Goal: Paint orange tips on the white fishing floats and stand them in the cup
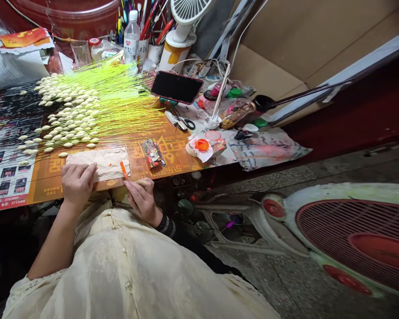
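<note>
My left hand (78, 181) rests on the left end of a crumpled pale cloth (111, 159) at the table's near edge. Its fingers are curled together; what they hold, if anything, is hidden. My right hand (142, 198), just off that edge, is closed around a thin stick with a flat orange tip (123, 170), which points up over the cloth. A small orange spot marks the cloth between the hands. Beyond it lie many pale, pointed-oval buds (69, 119) on thin stems, with bright yellow-green bristles (119, 97) to their right.
Right of the cloth lies a paint-smeared box (153, 153). An open pot of orange paint (201, 145) stands near the front edge. Behind are scissors (189, 124), a propped phone (177, 87), a water bottle (131, 37) and a small fan (190, 11). A large red-grilled fan (355, 235) stands right.
</note>
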Available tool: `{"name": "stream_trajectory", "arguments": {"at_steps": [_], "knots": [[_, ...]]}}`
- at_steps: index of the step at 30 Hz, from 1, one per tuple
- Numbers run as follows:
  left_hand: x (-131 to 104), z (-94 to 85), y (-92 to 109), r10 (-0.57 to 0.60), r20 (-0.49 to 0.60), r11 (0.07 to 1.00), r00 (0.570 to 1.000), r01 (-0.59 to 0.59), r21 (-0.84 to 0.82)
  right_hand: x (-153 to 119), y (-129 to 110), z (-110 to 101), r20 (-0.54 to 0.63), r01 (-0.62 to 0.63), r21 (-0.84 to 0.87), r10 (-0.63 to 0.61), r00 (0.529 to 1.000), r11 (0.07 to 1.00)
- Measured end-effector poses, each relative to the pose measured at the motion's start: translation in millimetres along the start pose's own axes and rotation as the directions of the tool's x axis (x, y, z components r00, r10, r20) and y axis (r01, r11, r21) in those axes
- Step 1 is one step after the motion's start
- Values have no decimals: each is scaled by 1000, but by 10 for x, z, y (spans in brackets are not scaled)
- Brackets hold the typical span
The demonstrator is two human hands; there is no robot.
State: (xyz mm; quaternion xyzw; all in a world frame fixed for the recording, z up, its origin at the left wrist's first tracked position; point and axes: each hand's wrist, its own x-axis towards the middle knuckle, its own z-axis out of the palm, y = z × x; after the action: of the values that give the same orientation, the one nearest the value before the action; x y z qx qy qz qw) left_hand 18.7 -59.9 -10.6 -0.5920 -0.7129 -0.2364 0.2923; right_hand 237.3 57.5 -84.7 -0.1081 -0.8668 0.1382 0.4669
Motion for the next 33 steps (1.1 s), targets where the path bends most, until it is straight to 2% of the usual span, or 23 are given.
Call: {"name": "stream_trajectory", "arguments": {"at_steps": [7,13,26,33], "knots": [[-3,-3,14,6,-4,1000,1000,-6,21,111,-118,48,-27,80,37,-79,997,996],[-4,-14,22,-12,1,1000,1000,12,-10,94,-150,117,39,45,-33,-44,998,998],[8,-17,32,3,-24,1000,1000,-3,5,45,-126,103,71,10,-20,-9,997,1000],[-18,5,28,7,-24,1000,1000,-7,29,24,-135,128,9,71,34,-71,997,997]]}}
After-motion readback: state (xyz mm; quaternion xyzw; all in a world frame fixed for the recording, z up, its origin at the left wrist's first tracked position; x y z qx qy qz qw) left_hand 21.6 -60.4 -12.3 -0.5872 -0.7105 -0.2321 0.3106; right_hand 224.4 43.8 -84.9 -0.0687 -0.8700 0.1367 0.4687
